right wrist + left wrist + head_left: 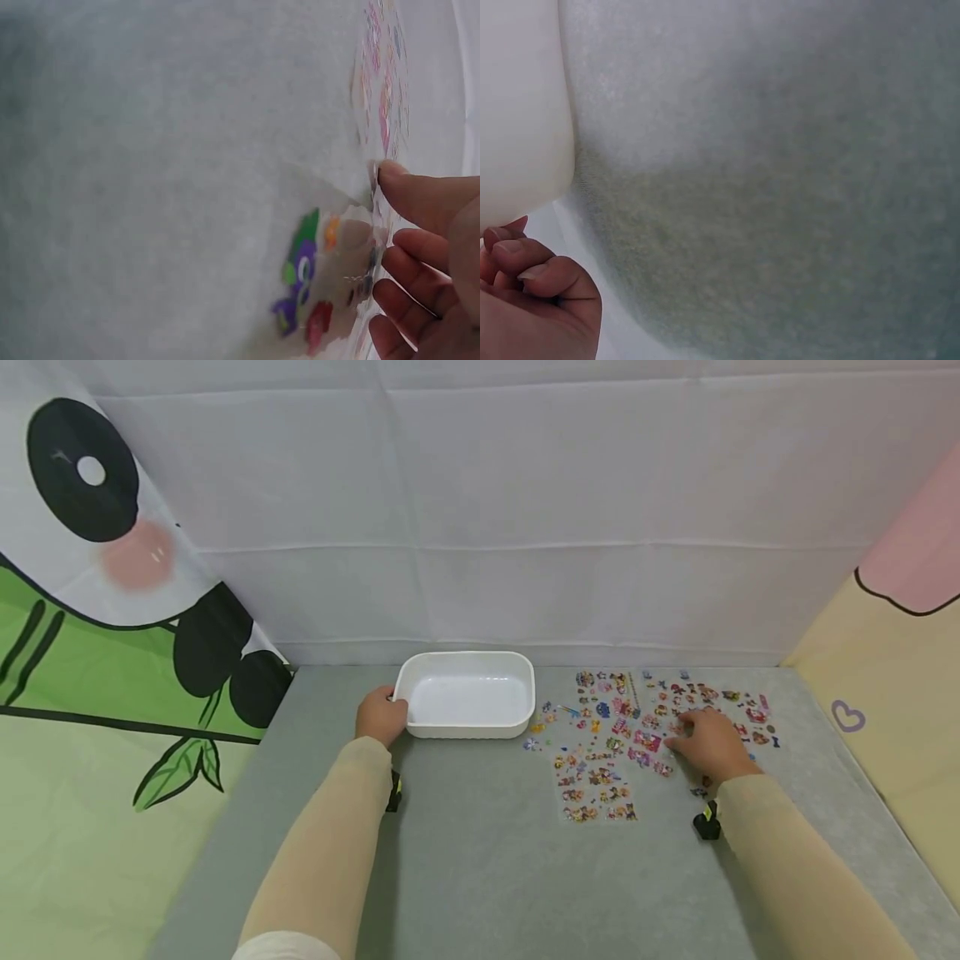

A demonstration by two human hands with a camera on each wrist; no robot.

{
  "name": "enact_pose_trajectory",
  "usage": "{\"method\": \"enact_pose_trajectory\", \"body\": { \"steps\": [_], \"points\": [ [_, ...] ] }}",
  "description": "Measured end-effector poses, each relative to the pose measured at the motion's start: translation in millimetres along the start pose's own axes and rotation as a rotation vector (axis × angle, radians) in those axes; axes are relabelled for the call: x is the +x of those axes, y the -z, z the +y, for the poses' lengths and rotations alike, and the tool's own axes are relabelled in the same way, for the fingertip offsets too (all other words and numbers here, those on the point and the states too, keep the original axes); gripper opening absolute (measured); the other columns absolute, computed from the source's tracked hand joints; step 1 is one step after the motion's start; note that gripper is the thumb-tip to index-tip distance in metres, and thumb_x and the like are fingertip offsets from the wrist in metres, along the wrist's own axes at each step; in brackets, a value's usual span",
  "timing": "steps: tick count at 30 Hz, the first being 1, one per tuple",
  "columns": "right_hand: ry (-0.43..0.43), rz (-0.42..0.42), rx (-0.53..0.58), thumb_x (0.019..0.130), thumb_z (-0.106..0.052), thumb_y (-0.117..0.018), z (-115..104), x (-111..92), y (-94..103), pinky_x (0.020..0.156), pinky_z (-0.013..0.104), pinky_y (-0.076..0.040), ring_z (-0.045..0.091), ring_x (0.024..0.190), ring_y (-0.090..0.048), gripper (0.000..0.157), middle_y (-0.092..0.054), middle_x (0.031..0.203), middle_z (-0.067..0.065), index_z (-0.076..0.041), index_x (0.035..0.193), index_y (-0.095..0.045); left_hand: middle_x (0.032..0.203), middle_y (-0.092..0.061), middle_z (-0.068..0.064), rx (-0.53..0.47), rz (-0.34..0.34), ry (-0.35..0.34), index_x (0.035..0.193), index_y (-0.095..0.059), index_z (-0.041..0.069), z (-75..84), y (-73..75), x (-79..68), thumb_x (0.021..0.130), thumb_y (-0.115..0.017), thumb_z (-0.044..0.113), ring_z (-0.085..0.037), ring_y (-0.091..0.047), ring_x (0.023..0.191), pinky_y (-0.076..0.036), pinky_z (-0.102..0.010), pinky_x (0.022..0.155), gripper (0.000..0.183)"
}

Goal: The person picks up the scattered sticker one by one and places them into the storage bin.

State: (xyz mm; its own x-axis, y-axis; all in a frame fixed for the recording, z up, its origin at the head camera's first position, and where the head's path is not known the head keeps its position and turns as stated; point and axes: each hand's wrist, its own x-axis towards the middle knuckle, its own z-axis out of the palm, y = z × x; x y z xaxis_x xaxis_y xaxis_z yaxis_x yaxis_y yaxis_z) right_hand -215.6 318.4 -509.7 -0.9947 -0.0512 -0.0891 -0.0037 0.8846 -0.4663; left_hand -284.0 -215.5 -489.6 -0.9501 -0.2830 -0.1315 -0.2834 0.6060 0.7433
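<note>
My left hand [381, 717] grips the left side of a white rectangular tray [471, 731], thumb over the rim. In the left wrist view its curled fingers [544, 274] lie against the outer wall. My right hand [711, 743] is over clear sticker sheets [675, 693] on the right of the table, with colourful small cartoon figures. In the right wrist view the thumb [409, 187] sits at the edge of one sticker sheet [315, 277] bearing a purple and green figure, and the other fingers bend in against it.
A further sticker sheet [596, 789] lies nearer me, and small loose-looking stickers [536, 727] are beside the tray's right end. The grey table [517, 877] meets a white cloth wall [525, 527] at the back, with printed cloth on both sides.
</note>
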Motion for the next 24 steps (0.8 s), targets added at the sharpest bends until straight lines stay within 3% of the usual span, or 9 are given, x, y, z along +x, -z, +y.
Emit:
{"method": "enact_pose_trajectory", "body": {
  "steps": [6,16,24],
  "points": [
    [-0.001,-0.021,0.004,0.096,-0.026,-0.074,-3.2,-0.8,4.0,0.094,0.065,-0.045,0.053,0.116,-0.053,0.060,-0.058,0.126,0.034,0.015,0.135,-0.056,0.135,-0.063,-0.021,0.003,0.001,-0.006,0.138,-0.062,-0.001,3.8,1.7,-4.8,0.097,-0.046,0.016,-0.036,-0.058,0.120,-0.047,-0.052,0.102,0.047],
    [0.006,-0.031,0.023,0.096,-0.022,-0.074,-5.5,0.1,6.2,0.092,0.062,-0.048,0.049,0.112,-0.059,0.054,-0.062,0.123,0.033,0.015,0.132,-0.059,0.135,-0.064,-0.021,-0.001,0.000,0.034,0.138,-0.062,-0.002,5.3,0.8,-4.1,0.098,-0.047,0.016,-0.036,-0.060,0.119,-0.048,-0.053,0.102,0.046],
    [-0.007,-0.051,0.038,0.096,-0.020,-0.074,-7.5,1.9,8.2,0.092,0.062,-0.048,0.048,0.113,-0.059,0.053,-0.062,0.125,0.033,0.013,0.134,-0.058,0.132,-0.065,-0.021,0.012,-0.002,0.027,0.136,-0.063,-0.002,4.7,1.5,-3.8,0.099,-0.047,0.016,-0.036,-0.061,0.117,-0.049,-0.053,0.100,0.045]
  ]
}}
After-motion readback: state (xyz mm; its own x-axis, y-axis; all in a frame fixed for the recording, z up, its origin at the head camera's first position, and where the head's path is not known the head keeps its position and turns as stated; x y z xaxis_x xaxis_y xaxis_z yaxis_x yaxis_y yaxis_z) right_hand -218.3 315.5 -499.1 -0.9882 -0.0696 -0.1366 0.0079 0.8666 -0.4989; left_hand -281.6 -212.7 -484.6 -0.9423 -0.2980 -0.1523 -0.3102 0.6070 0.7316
